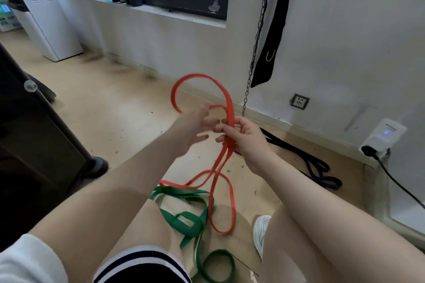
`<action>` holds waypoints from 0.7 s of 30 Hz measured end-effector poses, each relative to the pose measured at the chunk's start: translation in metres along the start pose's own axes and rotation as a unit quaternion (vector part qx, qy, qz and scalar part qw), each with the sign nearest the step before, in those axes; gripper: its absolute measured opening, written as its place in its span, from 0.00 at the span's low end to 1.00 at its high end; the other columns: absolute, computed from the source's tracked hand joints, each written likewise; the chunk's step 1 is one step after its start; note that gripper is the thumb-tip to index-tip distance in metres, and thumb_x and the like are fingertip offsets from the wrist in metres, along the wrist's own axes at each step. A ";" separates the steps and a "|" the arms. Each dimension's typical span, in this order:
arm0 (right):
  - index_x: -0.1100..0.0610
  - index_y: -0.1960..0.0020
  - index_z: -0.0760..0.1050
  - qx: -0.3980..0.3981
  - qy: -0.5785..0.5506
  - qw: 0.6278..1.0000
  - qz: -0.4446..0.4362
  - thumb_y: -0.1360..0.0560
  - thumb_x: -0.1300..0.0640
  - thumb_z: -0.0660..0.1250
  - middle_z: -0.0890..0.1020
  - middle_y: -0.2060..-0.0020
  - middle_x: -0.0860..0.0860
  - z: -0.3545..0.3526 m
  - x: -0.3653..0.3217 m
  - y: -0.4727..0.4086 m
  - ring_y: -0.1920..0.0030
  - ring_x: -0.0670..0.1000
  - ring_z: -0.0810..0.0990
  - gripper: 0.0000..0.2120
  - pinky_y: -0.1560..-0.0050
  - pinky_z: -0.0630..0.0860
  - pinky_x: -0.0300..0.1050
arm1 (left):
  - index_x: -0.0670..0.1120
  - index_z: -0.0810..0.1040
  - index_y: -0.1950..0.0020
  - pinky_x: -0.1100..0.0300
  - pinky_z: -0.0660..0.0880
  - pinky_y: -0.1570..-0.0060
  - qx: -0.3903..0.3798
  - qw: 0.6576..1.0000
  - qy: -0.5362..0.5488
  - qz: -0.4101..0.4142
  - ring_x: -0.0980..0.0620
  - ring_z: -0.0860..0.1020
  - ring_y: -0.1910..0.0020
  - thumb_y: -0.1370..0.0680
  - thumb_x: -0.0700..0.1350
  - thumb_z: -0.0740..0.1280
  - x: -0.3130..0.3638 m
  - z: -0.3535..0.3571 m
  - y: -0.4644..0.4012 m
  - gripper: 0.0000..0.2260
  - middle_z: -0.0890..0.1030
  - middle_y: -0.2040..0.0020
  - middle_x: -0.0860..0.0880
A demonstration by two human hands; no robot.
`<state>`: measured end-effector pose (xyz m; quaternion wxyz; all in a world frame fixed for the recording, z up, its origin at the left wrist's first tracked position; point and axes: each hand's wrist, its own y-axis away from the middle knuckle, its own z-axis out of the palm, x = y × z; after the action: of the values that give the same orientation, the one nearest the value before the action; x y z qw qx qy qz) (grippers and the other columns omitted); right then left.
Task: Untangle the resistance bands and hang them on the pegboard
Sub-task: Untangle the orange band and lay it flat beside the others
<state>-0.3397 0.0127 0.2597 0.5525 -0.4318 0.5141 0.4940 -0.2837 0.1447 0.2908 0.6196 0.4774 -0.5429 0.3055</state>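
An orange-red resistance band [226,99] arcs up above my hands and trails down in loops to the floor. My right hand [245,136] is closed around a bunched part of it. My left hand [194,127] is blurred, its fingers spread and touching the band's upper loop; whether it grips is unclear. A green band [188,223] lies tangled on the floor between my knees, crossing under the orange one. A dark purple-black band [317,167] lies on the floor along the wall. No pegboard is in view.
A metal chain [255,43] and a black strap [273,30] hang on the white wall. A wall socket [299,101], a white plugged-in device [384,135] with a black cable, a dark stand foot [96,166] at left, my white shoe [261,232].
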 end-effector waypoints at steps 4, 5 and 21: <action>0.61 0.42 0.72 0.016 -0.039 0.999 0.025 0.24 0.62 0.65 0.84 0.57 0.53 0.004 -0.003 -0.006 0.62 0.52 0.81 0.11 0.60 0.81 0.46 | 0.56 0.78 0.53 0.63 0.76 0.50 -0.071 0.996 -0.041 0.018 0.56 0.82 0.52 0.20 0.55 0.54 -0.047 0.018 0.022 0.14 0.84 0.55 0.53; 0.62 0.41 0.71 0.022 -0.040 0.999 0.030 0.24 0.62 0.65 0.84 0.56 0.53 0.006 -0.002 -0.008 0.61 0.51 0.80 0.12 0.61 0.81 0.43 | 0.56 0.78 0.52 0.62 0.75 0.48 -0.064 0.997 -0.022 0.031 0.56 0.81 0.50 0.20 0.54 0.56 -0.055 0.020 0.022 0.11 0.84 0.54 0.53; 0.53 0.42 0.76 -0.086 0.130 0.972 0.177 0.21 0.43 0.53 0.83 0.47 0.50 -0.018 0.093 0.001 0.42 0.50 0.78 0.19 0.31 0.65 0.53 | 0.42 0.76 0.52 0.56 0.79 0.51 0.081 0.991 0.090 0.061 0.48 0.81 0.57 0.23 0.35 0.63 -0.035 0.021 -0.005 0.05 0.81 0.57 0.46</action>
<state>-0.3447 0.0043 0.1653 0.3452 -0.4402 0.6052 0.5663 -0.2954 0.1285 0.2546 0.6054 0.4624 -0.4866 0.4276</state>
